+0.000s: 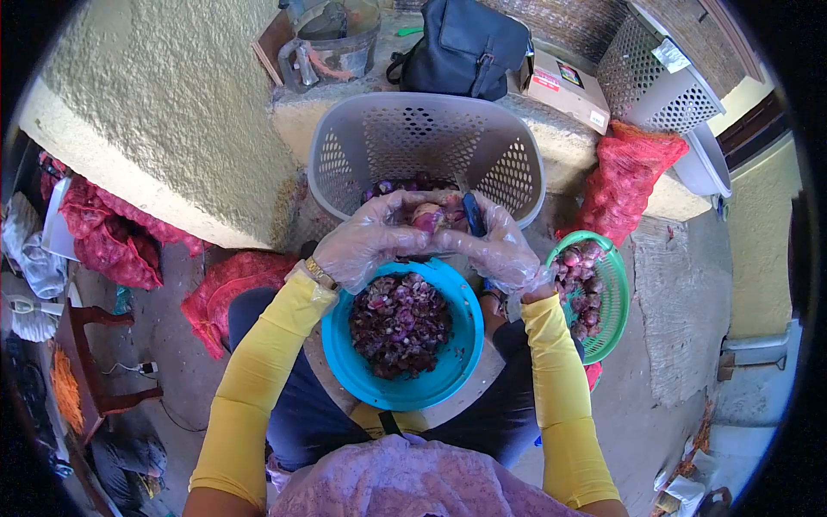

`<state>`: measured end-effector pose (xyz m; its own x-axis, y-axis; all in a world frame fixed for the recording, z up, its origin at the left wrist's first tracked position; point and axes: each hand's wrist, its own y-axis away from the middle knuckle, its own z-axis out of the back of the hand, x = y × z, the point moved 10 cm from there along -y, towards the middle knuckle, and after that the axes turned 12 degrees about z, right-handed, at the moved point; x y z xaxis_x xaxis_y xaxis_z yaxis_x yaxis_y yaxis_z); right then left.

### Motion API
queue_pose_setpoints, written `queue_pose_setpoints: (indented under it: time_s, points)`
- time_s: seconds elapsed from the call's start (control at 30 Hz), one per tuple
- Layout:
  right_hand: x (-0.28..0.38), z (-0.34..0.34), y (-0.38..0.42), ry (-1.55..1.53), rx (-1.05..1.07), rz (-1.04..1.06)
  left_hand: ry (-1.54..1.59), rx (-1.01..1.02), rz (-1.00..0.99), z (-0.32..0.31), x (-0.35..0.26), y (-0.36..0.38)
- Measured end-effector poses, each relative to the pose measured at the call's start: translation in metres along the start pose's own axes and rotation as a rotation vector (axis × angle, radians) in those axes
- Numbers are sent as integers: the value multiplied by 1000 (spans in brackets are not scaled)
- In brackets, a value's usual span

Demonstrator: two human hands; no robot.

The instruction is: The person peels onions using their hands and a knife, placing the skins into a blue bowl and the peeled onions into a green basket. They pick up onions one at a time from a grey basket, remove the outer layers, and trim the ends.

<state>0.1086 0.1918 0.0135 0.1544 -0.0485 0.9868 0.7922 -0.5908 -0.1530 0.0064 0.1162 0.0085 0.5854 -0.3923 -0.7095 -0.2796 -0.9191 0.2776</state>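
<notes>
My left hand (362, 244), in a clear plastic glove, is closed around a red onion (425, 218). Opposite it, my gloved right hand (498, 252) grips a knife (473, 214) by its blue handle, the blade pointing up and away from me. The fingertips of both hands meet around the onion. Just beneath them is a blue basin (469, 345) holding a heap of dark onion skins (399, 323). Beyond the hands stands a grey perforated basket (345, 129) with several red onions (413, 183) at its bottom.
To the right, a green basket (616, 297) holds more onions beside a red mesh sack (624, 181). More red sacks (233, 289) lie to the left. A black bag (465, 47) and a cardboard box (564, 86) rest on the ledge behind the grey basket.
</notes>
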Motion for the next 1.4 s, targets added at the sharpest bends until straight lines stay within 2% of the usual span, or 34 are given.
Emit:
queue_pose_setpoints:
  time_s: [0.1, 0.2, 0.23, 0.27, 0.33, 0.5, 0.57, 0.63, 0.67, 0.73, 0.87, 0.93, 0.97, 1.03, 1.07, 1.17, 1.2, 1.23, 1.33, 1.37, 1.4]
  points:
    - [9, -13, 3, -98, 21, 29, -96, -56, -63, 7, -1, -2]
    - [0, -11, 2, -96, -10, -14, -194, -105, -61, 19, 4, -4]
    - [2, -9, 1, -2, -12, -8, -228, -109, -43, 19, 5, -4]
    - [4, -7, 0, 92, -14, -3, -227, -107, -42, 19, 5, -3]
    - [5, -6, 0, 73, -29, -6, -173, -125, 28, 15, 6, 0]
    - [4, -8, 2, 24, -34, 30, -126, -162, -12, 25, 4, 0]
    - [-5, -13, 5, -70, -12, -68, -145, -177, -18, 27, 0, 2]
    - [-5, -12, 6, -55, 3, -70, -617, -369, -94, 28, -18, 11]
    - [-5, -13, 6, -40, 17, -71, -618, -370, -95, 29, -18, 11]
    - [-3, -12, 5, -10, 37, -71, -435, -299, -114, 31, -14, 8]
    - [1, -5, 4, 48, 44, -65, -495, -271, -113, 41, -24, 15]
    - [5, -2, 4, 40, 28, -34, -661, -195, 79, 35, -11, 17]
    - [8, 0, 5, 32, 14, -6, -659, -193, 81, 36, -7, 17]
    - [9, -1, 5, 35, 33, -20, -1087, 82, 277, 21, 33, 16]
    - [8, -3, 5, 36, 54, -32, -1134, 209, 205, 7, 38, 18]
    - [4, -2, 3, 155, 92, -15, -1301, 176, 96, 7, 36, 17]
    - [6, -3, 4, 154, 91, -17, -1221, 56, 196, 18, 34, 19]
    - [10, -4, 3, 163, 90, -35, -1220, 58, 195, 13, 31, 21]
    - [6, -7, 5, 124, 73, -55, -542, -103, 285, 18, 20, 22]
    - [3, -7, 5, 78, 60, -55, -541, -102, 285, 16, 22, 17]
    - [-1, -6, 6, 78, 60, -57, -501, -60, 165, 8, 16, 11]
